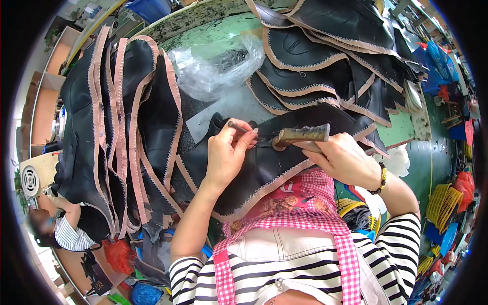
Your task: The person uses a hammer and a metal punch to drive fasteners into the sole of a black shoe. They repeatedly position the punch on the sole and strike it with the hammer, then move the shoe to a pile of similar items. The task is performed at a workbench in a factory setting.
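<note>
My left hand (223,155) is closed around a slim dark metal rod, like a punch (237,126), its far end close to the hammer. My right hand (348,158) grips a hammer by its handle; the worn, brownish hammer head (305,134) lies just right of the rod. Whether the two touch, I cannot tell. Beneath both hands spreads a black leather-like panel (262,165) with a pinkish zigzag-stitched edge. Its front edge reaches my pink checked apron (300,198).
Several similar black panels (165,127) stand folded at the left, and a stack of more panels (305,58) lies at the back right. A clear plastic bag (218,68) sits behind my hands. Yellow baskets (443,206) are at far right. Another person (73,223) is at far left.
</note>
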{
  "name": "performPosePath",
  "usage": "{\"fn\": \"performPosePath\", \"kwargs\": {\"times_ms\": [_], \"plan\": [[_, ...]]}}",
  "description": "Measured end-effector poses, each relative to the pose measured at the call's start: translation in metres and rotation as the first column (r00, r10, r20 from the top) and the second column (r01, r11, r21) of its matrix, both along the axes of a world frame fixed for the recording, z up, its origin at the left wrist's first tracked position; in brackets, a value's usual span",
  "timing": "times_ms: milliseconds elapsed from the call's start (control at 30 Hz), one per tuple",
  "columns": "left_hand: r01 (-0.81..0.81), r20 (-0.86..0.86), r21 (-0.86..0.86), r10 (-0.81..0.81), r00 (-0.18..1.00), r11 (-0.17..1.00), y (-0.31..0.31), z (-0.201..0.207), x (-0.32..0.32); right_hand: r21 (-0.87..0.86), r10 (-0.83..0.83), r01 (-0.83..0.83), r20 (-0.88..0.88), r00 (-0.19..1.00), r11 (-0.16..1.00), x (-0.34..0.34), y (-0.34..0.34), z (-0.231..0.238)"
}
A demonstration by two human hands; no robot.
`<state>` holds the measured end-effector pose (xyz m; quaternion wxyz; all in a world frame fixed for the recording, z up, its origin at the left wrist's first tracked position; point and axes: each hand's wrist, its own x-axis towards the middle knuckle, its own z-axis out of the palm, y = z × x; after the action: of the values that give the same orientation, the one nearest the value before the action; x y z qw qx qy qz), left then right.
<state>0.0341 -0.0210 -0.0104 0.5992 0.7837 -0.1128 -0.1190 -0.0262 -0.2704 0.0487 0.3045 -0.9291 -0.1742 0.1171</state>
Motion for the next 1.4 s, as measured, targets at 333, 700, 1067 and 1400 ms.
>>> {"fn": "performPosePath", "kwargs": {"times_ms": [333, 700, 1067, 1400], "plan": [[0.003, 0.134, 0.101, -0.016, 0.991, 0.995, -0.004, -0.002, -0.001, -0.082, -0.023, 0.014, -0.103, 0.994, 0.997, 0.003, 0.001, 0.007], [-0.011, 0.579, 0.371, -0.222, 0.784, 0.928, -0.013, 0.009, -0.007, 0.189, -0.015, -0.023, 0.195, 0.981, 0.982, 0.011, 0.006, 0.055], [0.063, 0.094, 0.077, -0.070, 0.993, 0.995, -0.001, -0.001, -0.002, 0.162, -0.118, 0.125, -0.056, 0.991, 0.979, 0.011, -0.007, 0.032], [-0.008, 0.518, 0.361, -0.194, 0.833, 0.932, -0.013, 0.014, -0.013, 0.085, 0.008, -0.022, 0.168, 0.986, 0.996, 0.010, -0.003, 0.035]]}}
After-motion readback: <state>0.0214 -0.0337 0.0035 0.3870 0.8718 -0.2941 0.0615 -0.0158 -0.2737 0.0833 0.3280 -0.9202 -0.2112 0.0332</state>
